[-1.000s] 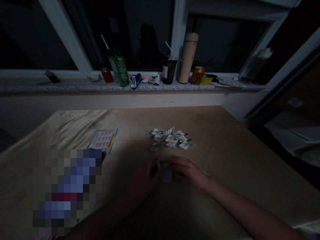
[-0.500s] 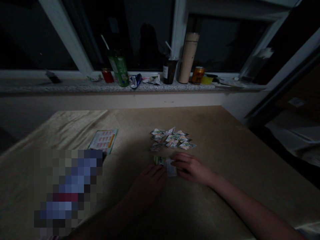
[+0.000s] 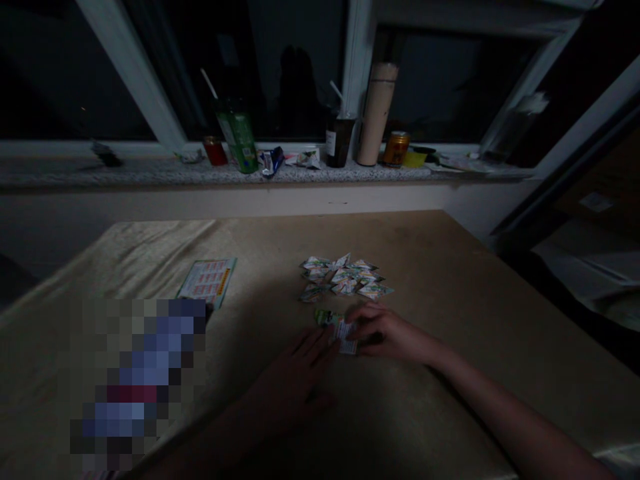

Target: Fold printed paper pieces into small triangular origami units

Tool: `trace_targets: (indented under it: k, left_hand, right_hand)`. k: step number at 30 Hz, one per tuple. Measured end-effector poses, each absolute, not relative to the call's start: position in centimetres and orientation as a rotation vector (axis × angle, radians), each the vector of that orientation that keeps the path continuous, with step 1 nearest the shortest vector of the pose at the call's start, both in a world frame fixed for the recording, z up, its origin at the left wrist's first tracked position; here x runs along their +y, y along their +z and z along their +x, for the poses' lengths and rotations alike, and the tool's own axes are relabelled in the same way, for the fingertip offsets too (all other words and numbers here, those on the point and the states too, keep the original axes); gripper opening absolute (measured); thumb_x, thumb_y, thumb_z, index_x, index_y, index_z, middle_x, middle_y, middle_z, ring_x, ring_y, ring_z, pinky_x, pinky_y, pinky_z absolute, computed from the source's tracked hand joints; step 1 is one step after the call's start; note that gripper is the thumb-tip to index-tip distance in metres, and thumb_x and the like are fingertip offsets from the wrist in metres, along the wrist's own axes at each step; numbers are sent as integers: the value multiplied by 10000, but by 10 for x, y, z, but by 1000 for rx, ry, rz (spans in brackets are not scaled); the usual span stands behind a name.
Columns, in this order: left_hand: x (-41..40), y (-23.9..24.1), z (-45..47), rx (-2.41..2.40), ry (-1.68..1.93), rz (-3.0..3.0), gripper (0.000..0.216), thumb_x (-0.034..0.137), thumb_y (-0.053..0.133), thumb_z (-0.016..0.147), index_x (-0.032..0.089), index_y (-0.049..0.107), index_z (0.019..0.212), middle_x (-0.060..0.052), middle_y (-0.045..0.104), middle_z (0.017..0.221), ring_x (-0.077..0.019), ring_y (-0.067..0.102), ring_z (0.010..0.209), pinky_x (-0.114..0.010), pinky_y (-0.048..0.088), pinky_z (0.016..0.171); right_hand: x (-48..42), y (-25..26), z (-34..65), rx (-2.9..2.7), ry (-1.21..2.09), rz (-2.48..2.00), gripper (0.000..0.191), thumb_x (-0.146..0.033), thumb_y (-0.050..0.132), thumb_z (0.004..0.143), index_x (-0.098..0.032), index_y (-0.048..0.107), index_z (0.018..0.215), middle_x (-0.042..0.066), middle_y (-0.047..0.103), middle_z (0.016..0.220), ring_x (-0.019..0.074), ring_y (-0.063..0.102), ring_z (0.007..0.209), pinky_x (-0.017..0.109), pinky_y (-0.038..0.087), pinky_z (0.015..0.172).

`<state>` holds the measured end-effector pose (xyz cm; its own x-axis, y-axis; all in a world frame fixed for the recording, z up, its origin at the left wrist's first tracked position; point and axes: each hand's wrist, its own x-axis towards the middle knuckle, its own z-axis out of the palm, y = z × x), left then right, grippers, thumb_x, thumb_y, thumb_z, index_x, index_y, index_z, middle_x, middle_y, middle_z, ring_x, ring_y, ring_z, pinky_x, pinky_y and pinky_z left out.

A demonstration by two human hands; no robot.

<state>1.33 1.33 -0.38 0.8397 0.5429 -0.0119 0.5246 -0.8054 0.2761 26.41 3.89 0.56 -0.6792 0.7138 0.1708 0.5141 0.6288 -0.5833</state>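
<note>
On the table lies a small piece of printed paper (image 3: 346,339), white with a green end and apparently folded. My left hand (image 3: 305,367) reaches in from the left with its fingers stretched out, their tips over the paper's left edge. From the right, my right hand (image 3: 387,333) has curled fingers closed on the paper's right side. Just beyond both hands sits a cluster of several folded paper pieces (image 3: 345,277), pointed and made of printed paper. The dim light hides where exactly the fingertips press.
A printed sheet (image 3: 207,281) lies at the table's left, beside a pixelated area. The windowsill (image 3: 165,175) behind holds a green bottle (image 3: 243,140), a dark cup with a straw (image 3: 339,143), a tall beige flask (image 3: 377,117) and an orange can (image 3: 397,149).
The left hand's fingers have straightened and its thumb has spread out. The paper has shifted slightly right, and the right hand has arched a little with it.
</note>
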Motion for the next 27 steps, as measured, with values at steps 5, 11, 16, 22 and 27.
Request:
trace_targets:
  k: [5,11,16,22,27]
  left_hand:
    - [12,-6,12,833,91,2713,737,445,517,817,203,155,1411,-86,166,1478,-265,145,1342,-422,155,1085]
    - [10,-2,14,889,72,2679,793,451,520,802,148,118,1415,-106,157,1478,-250,136,1345,-398,144,1093]
    - [9,-1,15,894,105,2677,825,427,533,792,138,80,1417,-118,160,1475,-260,150,1341,-411,181,1079]
    - [9,-1,15,854,62,2731,814,393,545,795,184,69,1422,-100,115,1485,-267,102,1349,-441,142,1083]
    - [10,-3,15,851,58,2745,780,416,535,805,172,117,1417,-114,127,1482,-277,109,1346,-441,148,1080]
  right_hand:
    - [43,-2,260,-2309,858,-955,135,-300,635,781,-193,665,858,48,581,960,165,537,936,306,407,847]
    - [47,-17,244,-2169,668,-1142,167,-310,605,805,-170,565,723,31,550,793,160,518,785,273,401,705]
    - [45,-24,239,-2183,466,-1303,219,-319,592,812,-177,491,680,21,518,767,168,490,776,277,362,691]
    - [44,-25,238,-2244,379,-1348,216,-316,575,826,-180,494,680,15,526,763,168,493,793,279,340,702]
    - [43,-25,235,-2284,294,-1390,190,-288,519,866,-178,512,711,23,535,779,176,483,808,295,323,723]
